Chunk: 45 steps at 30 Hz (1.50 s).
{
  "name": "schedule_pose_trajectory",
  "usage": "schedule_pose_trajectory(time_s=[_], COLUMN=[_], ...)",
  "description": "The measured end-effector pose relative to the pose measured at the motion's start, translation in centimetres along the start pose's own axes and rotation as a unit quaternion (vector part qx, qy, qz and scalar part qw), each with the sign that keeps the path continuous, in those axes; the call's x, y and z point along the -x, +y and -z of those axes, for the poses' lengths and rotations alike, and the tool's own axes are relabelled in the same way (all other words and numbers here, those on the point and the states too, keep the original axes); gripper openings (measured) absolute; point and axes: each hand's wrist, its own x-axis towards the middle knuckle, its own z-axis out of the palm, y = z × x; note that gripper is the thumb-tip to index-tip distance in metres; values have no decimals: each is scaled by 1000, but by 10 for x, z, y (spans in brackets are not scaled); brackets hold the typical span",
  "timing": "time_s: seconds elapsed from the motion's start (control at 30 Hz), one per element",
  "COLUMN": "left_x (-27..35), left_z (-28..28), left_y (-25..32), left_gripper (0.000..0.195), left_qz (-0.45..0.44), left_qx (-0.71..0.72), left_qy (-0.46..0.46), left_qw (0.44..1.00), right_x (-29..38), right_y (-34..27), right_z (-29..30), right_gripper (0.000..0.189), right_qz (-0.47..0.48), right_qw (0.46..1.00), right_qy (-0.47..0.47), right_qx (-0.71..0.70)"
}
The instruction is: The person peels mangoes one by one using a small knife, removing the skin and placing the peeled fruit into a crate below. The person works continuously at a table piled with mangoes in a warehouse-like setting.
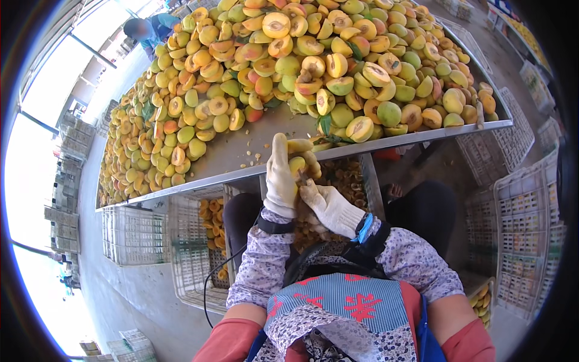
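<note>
My gloved left hand holds a yellow-green stone fruit, apricot- or peach-like, over the near edge of a metal table. Close against that fruit, my gloved right hand grips a small tool whose tip touches or nearly touches it; the fingers hide most of the tool, so its kind is unclear. Heaped on the table are many whole and halved fruits, some with stones showing, and a few green leaves. Below my hands, a container holds many brownish fruit pieces or stones.
A plastic crate with orange fruit halves stands below the table at left. More crates stand at right, and one holds yellow fruit. A raised metal rim runs along the table. Another person is beyond its far left side.
</note>
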Motion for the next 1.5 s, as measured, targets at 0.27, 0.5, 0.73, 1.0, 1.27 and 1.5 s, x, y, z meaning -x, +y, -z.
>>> schedule_pose_trajectory(time_s=[0.27, 0.5, 0.73, 1.0, 1.27, 1.5], left_x=[-3, 2, 6, 2, 55, -25], left_z=[-18, -5, -8, 29, 170, 26], left_y=[-3, 14, -2, 39, 89, 43], left_gripper=[62, 56, 49, 27, 54, 59], left_qz=[-100, 41, 19, -54, -54, -170], left_qx=[54, -166, 167, 298, -637, -680], left_qy=[106, -61, -84, 86, 393, 108], left_qw=[988, 984, 982, 949, 661, 705], right_x=[11, 16, 21, 14, 16, -2], right_y=[-25, -17, -27, 5, -1, 5], right_z=[4, 4, 10, 11, 22, 39], right_gripper=[58, 56, 57, 52, 47, 44], right_qz=[-140, -86, -137, 101, 29, 81], right_qw=[980, 992, 974, 894, 807, 804], right_qy=[-97, -53, -153, 33, 119, 252], right_qx=[-104, 76, -91, 435, 578, 532])
